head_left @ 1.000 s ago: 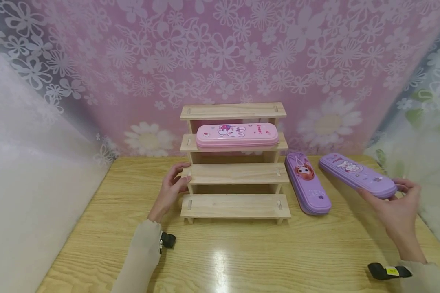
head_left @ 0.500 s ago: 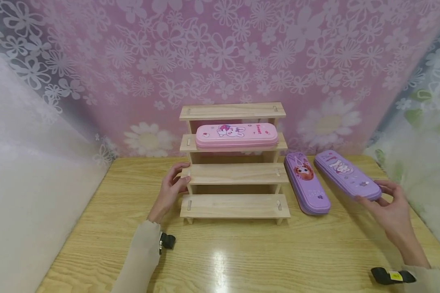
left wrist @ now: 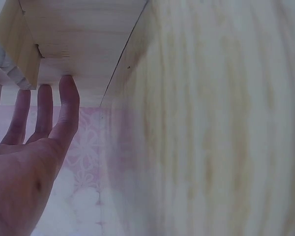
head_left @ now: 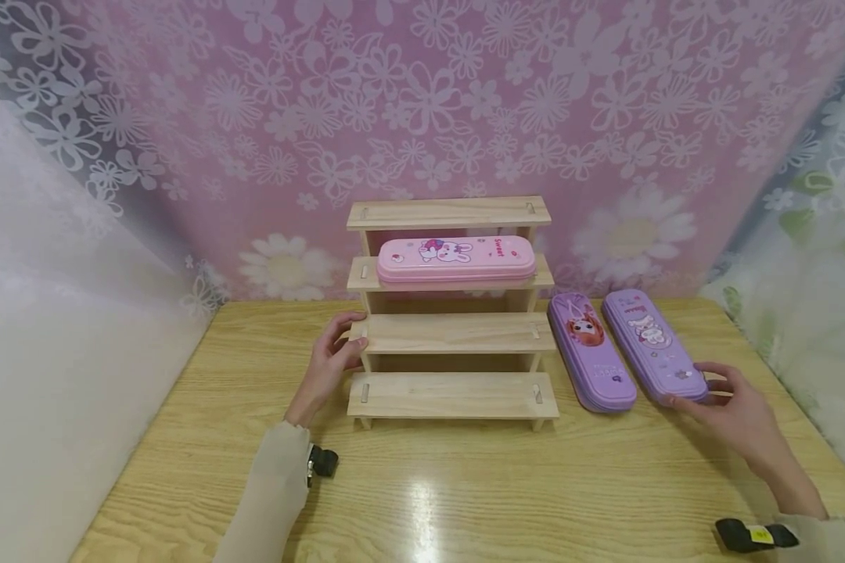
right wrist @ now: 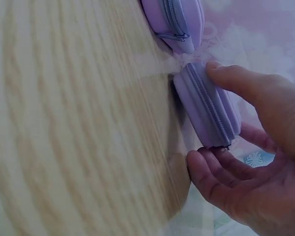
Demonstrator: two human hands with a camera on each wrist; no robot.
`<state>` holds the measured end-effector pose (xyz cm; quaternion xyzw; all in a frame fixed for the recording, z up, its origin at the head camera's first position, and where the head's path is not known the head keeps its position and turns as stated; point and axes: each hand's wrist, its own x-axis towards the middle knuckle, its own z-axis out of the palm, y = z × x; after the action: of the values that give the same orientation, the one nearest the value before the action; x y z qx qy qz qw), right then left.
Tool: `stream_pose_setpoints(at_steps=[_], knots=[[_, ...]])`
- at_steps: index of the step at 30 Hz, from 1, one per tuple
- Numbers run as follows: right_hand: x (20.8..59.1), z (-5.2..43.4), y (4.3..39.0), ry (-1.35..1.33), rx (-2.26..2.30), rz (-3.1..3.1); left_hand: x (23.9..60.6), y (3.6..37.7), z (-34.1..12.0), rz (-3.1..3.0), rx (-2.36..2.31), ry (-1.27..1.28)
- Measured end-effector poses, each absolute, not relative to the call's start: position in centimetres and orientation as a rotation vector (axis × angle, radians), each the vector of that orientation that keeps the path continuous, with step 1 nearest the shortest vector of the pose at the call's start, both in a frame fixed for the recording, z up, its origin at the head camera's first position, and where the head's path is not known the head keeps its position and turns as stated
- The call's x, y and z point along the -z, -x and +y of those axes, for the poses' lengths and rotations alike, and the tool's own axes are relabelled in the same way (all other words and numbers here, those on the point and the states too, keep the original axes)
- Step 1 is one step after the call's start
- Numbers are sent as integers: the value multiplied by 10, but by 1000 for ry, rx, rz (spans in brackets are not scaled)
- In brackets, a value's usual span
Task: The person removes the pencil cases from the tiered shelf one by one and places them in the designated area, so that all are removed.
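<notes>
My right hand [head_left: 728, 407] pinches the near end of a light purple pencil case [head_left: 653, 344] printed with a white cartoon figure. In the right wrist view, the thumb is on one side of the case [right wrist: 206, 105] and the fingers on the other, with its zipper facing the camera. Just left of it lies a darker purple pencil case [head_left: 593, 352] with a red-haired doll picture. My left hand [head_left: 331, 356] holds the left end of a step on a four-tier wooden rack [head_left: 451, 334], thumb at the step and fingertips against the side panel [left wrist: 83, 69].
A pink pencil case [head_left: 458, 259] with a rabbit print lies on the rack's second tier from the top. The wooden table [head_left: 422, 485] extends in front of the rack. A pink flowered cloth [head_left: 422, 117] hangs behind, with pale sheeting at both sides.
My right hand has brought the light purple pencil case left and lower, turning it roughly parallel to the darker purple one. My left hand stays at the rack.
</notes>
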<state>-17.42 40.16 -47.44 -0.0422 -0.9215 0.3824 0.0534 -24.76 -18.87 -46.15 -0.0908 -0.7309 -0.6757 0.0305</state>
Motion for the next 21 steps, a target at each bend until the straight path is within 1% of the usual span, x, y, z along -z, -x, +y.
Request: stream_pose_setpoints(at_steps=[11,21], knots=[[475,403,176,123,-1047,-2899,464,249,-190,-2257,2069,281],[458,394,176,114,-1017,-2764,462,248,-189,-2242,2099,293]])
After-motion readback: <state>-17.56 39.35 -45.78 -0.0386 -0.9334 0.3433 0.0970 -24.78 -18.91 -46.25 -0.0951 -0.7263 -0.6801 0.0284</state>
